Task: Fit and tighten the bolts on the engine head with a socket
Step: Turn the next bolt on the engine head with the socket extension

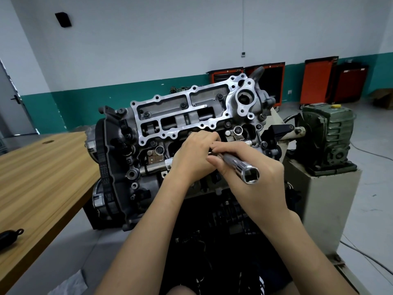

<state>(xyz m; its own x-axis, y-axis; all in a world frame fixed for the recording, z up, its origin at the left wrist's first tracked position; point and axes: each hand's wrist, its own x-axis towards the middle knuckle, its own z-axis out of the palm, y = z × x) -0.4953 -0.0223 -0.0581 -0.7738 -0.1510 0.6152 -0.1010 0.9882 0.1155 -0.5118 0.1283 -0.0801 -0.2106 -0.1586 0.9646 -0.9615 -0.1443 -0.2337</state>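
engine-head bolt fitting, head view. the pale cast-aluminium engine head (209, 90), with its open ladder-shaped frame, sat on a stand at the centre of the view. several black flange-headed bolts (183, 105) already stood in the frame.

the right hand (255, 188) held a long, chrome-plated steel tubular socket (238, 165), with thumb and fingers wrapped round its barrel. the socket's long axis ran from about 4 o'clock to 10 o'clock. its open square-drive end lay at 4 o'clock, turned back toward the camera, and its working end pointed at the head.

the left hand (191, 160) lay at 10 o'clock of the right hand, touching it, over the near edge of the head. its fingers were curled, and the fingertips closed over the socket's thin far tip. whether a bolt was also pinched there could not be told, since the fingers hid that spot.

from the grip, the head lay toward 11 o'clock, and the left hand was the nearer to it. a ringed bore (238, 130) stood just beyond the fingertips at about 1 o'clock.

judged from this pose, the step was loading or guiding the tip, not yet tightening. the coming move probably called for swinging the working end down in line with a hole.

a light wooden table (42, 167) stood at 9 o'clock and a green cast-metal gearbox (327, 133) at 3 o'clock.
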